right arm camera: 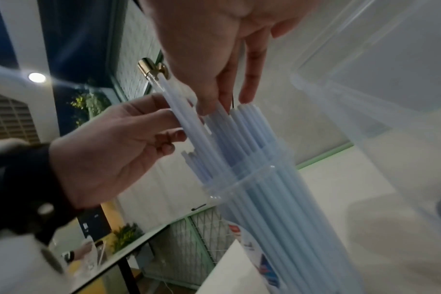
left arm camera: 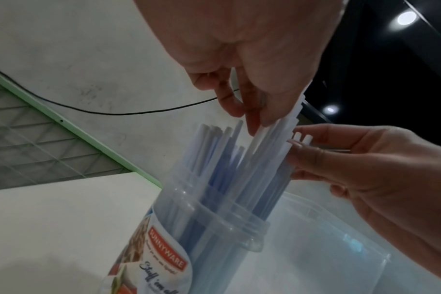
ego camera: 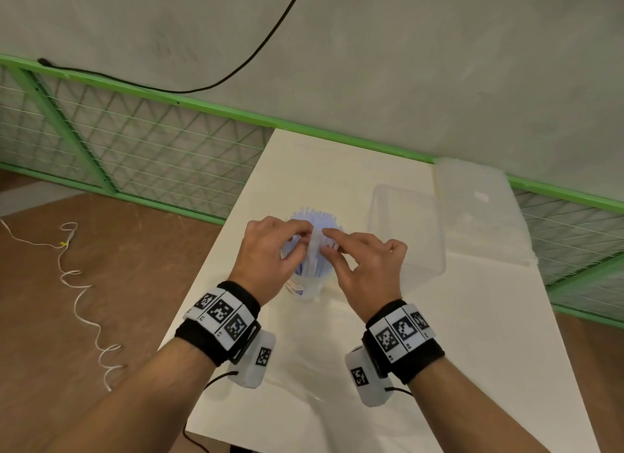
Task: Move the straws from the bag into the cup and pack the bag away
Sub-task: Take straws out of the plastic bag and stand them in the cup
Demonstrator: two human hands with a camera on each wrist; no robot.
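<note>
We have both hands up at the mouth of the clear cup [ego camera: 305, 288], which stands upright on the white bench [ego camera: 472, 334] and carries a printed label on its side. The cup is packed with pale blue and white straws [ego camera: 317, 219]; their lower lengths sit inside its wall and their tops fan out above the rim.

Our left hand [ego camera: 270, 250] has its thumb and fingertips curled in on a few straws that stand taller than the rest, pinching them near their upper ends. Our right hand [ego camera: 363, 260] meets the same bunch from the other side, with its forefinger and thumb closed on the straw tops while the other fingers hang loosely bent.

Just beside the cup, on our right, sits a clear rectangular storage box [ego camera: 407, 229] with its top open; from the head view we cannot tell whether anything lies inside it. Behind that box, near the far corner of the bench, lies a flat translucent lid [ego camera: 479, 209].

We cannot pick out the bag in any view. A green mesh fence [ego camera: 135, 148] runs behind the bench.
</note>
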